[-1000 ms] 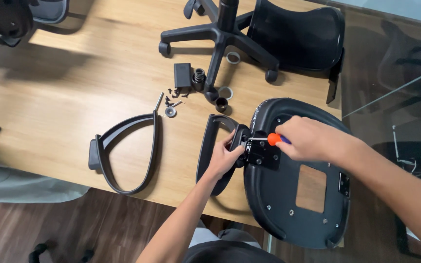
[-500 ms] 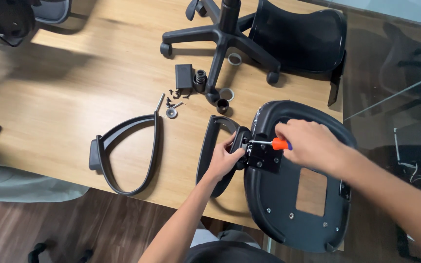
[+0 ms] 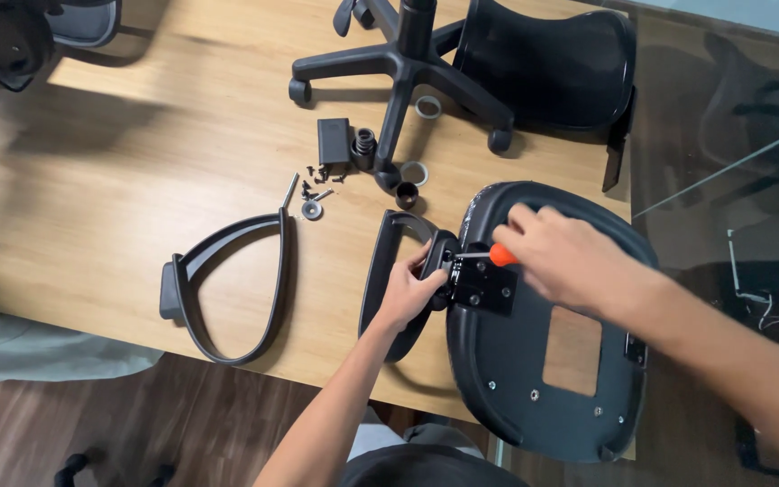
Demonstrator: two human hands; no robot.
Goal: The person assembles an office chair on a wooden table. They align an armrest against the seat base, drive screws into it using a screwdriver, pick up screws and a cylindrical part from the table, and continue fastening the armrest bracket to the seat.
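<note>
Armrest (image 3: 388, 261) gripped by left hand (image 3: 407, 290) against seat pan (image 3: 534, 361) — right hand (image 3: 563, 257) clamped on orange-handled screwdriver (image 3: 489, 256).

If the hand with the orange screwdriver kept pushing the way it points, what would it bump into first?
The right hand points its screwdriver leftward at the black bracket on the chair seat. It would probably meet the screw there first, then the left hand holding the armrest just beyond.

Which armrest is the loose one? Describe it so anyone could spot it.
Start at the wooden table and go left of the upturned seat. The loose armrest lies flat by itself near the table's front edge, a black curved loop. Unlike the other armrest, no hand touches it and it sits apart from the seat.
</note>
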